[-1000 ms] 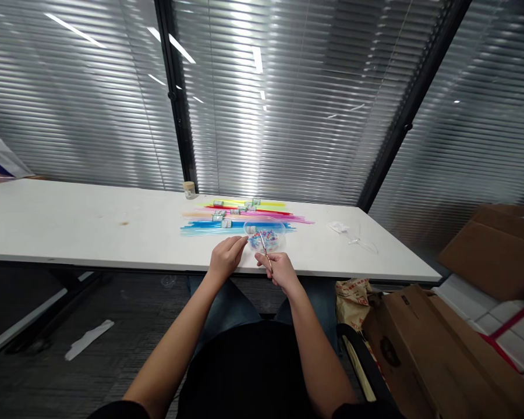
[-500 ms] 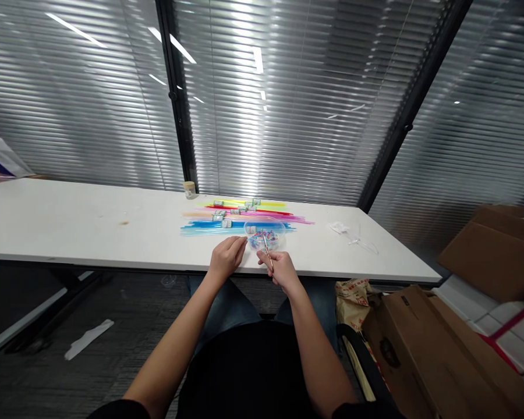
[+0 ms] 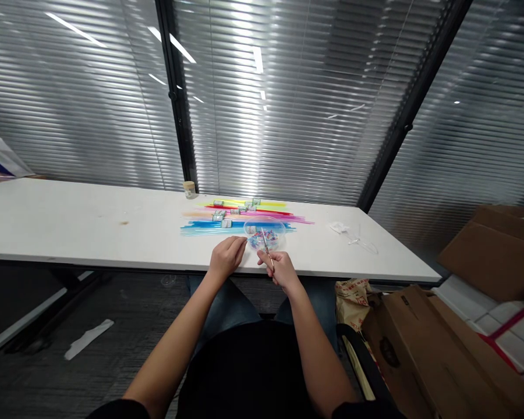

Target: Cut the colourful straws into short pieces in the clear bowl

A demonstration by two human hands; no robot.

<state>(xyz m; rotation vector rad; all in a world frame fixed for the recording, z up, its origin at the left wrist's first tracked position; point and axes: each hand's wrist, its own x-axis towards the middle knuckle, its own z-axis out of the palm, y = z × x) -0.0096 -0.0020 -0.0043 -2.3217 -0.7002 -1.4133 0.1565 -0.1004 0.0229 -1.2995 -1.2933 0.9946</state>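
Note:
A clear round bowl (image 3: 283, 234) near the table's front edge holds many small coloured pieces (image 3: 262, 240). Over its near rim, my right hand (image 3: 282, 269) is closed around slim scissors (image 3: 267, 249), whose blades point up and away over the pieces. My left hand (image 3: 228, 256) is at the bowl's left side, thumb and fingertips pinched together; whatever lies between them is too small to make out. Behind the bowl lie bundles of thin plastic sticks: blue sticks (image 3: 205, 224), pink sticks (image 3: 294, 217), red sticks (image 3: 271, 210) and yellow sticks (image 3: 275, 203), several with paper labels.
A small jar with a wooden-looking lid (image 3: 189, 190) stands at the table's back edge. Crumpled clear plastic (image 3: 361, 241) lies on the white table (image 3: 91, 224) to the right. Cardboard boxes (image 3: 436, 349) and a paper bag (image 3: 353, 302) are at my right, below the tabletop.
Both hands stay in almost the same place. A bit of blue visible at my left fingertips before is barely seen now, and the scissors' blades look slightly shifted.

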